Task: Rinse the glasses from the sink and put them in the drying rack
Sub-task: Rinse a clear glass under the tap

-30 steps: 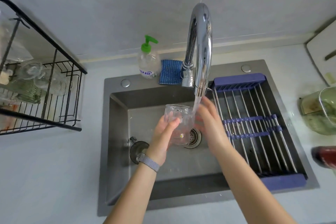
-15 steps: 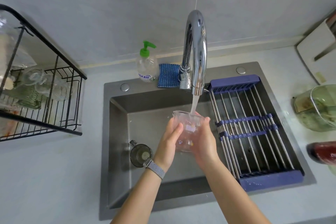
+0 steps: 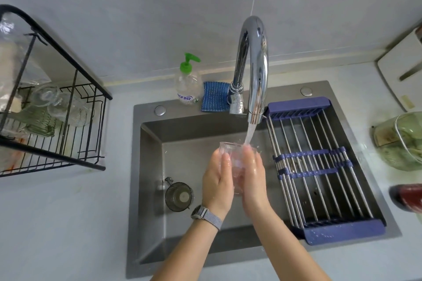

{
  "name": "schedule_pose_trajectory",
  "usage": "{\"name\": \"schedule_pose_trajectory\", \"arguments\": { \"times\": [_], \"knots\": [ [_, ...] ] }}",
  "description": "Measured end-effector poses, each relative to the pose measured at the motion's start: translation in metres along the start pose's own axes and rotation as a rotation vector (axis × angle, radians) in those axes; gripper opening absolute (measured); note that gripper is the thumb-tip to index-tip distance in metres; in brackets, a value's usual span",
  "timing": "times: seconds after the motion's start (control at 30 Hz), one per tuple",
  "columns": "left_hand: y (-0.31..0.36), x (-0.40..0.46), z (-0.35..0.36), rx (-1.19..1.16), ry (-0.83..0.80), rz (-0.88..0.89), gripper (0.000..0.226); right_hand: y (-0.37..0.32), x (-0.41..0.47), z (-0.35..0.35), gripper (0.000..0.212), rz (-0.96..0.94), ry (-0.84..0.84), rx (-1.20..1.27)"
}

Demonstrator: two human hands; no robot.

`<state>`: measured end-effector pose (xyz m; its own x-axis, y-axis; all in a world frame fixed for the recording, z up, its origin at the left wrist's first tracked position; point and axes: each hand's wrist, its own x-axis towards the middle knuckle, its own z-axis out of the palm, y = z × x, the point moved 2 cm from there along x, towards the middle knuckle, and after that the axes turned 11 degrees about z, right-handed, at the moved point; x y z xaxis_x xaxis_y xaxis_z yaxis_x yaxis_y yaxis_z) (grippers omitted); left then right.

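Note:
A clear glass [image 3: 236, 162] is held upright over the grey sink [image 3: 148, 166], under the water running from the chrome tap [image 3: 254, 64]. My left hand [image 3: 218, 182] grips its left side and my right hand [image 3: 253, 178] cups its right side, both wet. A dark smoked glass [image 3: 179, 196] lies on the sink floor to the left of my hands. The black wire drying rack [image 3: 75, 125] stands on the counter at far left, with several clear and green glasses in it.
A blue roll-up rack [image 3: 319, 166] spans the sink's right half. Behind the sink are a green-pump soap bottle [image 3: 187, 84] and a blue cloth [image 3: 214, 99]. A green glass bowl [image 3: 404, 141] and a red object [image 3: 408, 196] sit on the right counter.
My right hand has moved in from beside the stream to cup the glass. The glass now sits between both hands under the running water.

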<state>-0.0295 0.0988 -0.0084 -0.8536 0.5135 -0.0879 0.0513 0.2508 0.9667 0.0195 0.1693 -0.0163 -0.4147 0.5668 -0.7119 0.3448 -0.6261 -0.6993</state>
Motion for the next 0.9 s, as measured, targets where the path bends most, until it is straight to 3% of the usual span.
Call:
{"name": "schedule_pose_trajectory", "arguments": {
  "times": [0.03,0.13,0.23,0.3,0.4,0.47,0.57,0.73,0.9],
  "knots": [
    [0.001,-0.002,0.0,0.046,0.005,0.015,0.038,0.0,0.001,-0.001,0.068,0.025,-0.006,0.027],
    [-0.006,-0.002,0.002,0.106,0.013,0.038,0.059,-0.002,0.002,-0.002,0.069,0.167,-0.046,0.139],
    [-0.01,0.004,0.0,0.051,-0.009,0.052,0.069,-0.007,-0.001,0.003,0.063,-0.008,-0.075,-0.003],
    [-0.004,0.005,-0.002,0.227,-0.063,0.205,0.084,-0.011,-0.001,0.001,0.065,-0.107,-0.084,-0.017],
    [0.002,0.009,-0.003,0.471,-0.075,0.352,0.073,-0.013,0.004,-0.003,0.055,-0.124,-0.208,0.084],
    [0.006,0.017,0.0,0.313,-0.091,0.22,0.063,-0.014,0.005,-0.003,0.054,-0.142,-0.196,0.053],
    [0.002,0.031,0.006,-0.046,-0.083,-0.117,0.048,-0.015,0.006,0.0,0.076,-0.138,-0.115,0.003],
    [0.008,0.03,0.007,-0.074,0.002,-0.067,0.036,-0.018,0.004,0.001,0.075,-0.193,-0.109,-0.027],
    [0.001,0.035,0.0,-0.038,-0.024,-0.004,0.047,-0.02,0.001,-0.002,0.065,-0.186,-0.112,-0.025]
  ]
}}
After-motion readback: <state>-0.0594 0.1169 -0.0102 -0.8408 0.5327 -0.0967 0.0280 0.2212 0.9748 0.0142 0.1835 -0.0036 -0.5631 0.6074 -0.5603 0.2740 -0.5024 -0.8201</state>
